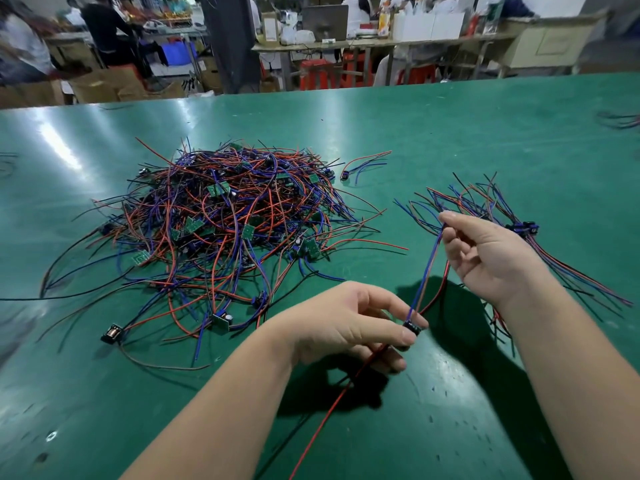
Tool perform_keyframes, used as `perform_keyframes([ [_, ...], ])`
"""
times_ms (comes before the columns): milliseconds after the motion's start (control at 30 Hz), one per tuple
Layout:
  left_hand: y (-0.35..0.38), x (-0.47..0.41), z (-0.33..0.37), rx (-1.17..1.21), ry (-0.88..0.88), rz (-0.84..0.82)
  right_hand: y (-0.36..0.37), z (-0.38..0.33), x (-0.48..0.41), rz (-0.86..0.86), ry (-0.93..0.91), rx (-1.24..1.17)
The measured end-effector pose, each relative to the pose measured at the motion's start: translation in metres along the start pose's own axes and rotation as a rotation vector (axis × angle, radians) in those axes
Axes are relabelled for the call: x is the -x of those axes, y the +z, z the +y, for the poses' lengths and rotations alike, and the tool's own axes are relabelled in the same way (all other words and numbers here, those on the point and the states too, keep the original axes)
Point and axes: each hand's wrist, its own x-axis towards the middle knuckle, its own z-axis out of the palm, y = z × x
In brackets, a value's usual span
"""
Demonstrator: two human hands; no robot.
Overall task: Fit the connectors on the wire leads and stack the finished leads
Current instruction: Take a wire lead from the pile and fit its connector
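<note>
Green table (450, 126), with the work held up over the 6 o'clock end. The left hand (346, 327) has the little black connector (411, 330) pinched between thumb and fingers. The right hand (485, 258) is at about 1 o'clock from it, pinching the far ends of the blue wires (427, 268) at its fingertips. So the hands are apart, each clamped on one end of the same piece. Can't tell if the wires are fully seated, the connector's too small to see.

What I'd worry about: the red wire (332, 407) trails loose toward 6 o'clock past the left hand. It could snag on a forearm, or get yanked out if the blue ones are pulled taut. The right hand is also just beside the stack (519, 226) at 2 o'clock, and those ends splay everywhere, so it'd be easy to hook one and drag the lot. The pile (221, 220) at 10 o'clock is a proper tangle, so the next grab probably lifts several.
</note>
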Motion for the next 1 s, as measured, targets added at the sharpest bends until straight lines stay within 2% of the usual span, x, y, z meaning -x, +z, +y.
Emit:
perform_keyframes([
  [100,-0.001,0.001,-0.001,-0.064,0.006,-0.024,-0.003,-0.001,-0.004,0.087,-0.074,-0.085],
  [167,0.002,-0.003,-0.002,-0.005,0.04,0.067,-0.005,-0.004,-0.006,0.138,-0.156,-0.068],
  [267,0.002,-0.013,-0.002,0.16,0.11,0.314,-0.004,0.0,-0.003,0.159,-0.322,0.185],
  [367,-0.003,-0.018,-0.003,0.317,0.151,0.506,0.005,0.015,0.007,0.168,-0.589,0.55],
  [467,-0.007,-0.02,-0.003,0.458,0.198,0.631,0.015,0.03,0.023,0.044,-0.798,0.808],
  [533,-0.009,-0.02,-0.003,0.488,0.243,0.651,0.02,0.038,0.03,-0.113,-0.82,0.913],
  [633,-0.01,-0.019,-0.004,0.383,0.287,0.63,0.025,0.046,0.036,-0.315,-0.722,0.959],
  [833,-0.006,-0.016,-0.002,0.177,0.338,0.617,0.022,0.033,0.038,-0.305,-0.91,1.034],
  [1000,-0.003,-0.016,0.002,0.166,0.34,0.63,0.02,0.033,0.034,-0.228,-1.009,1.095],
])
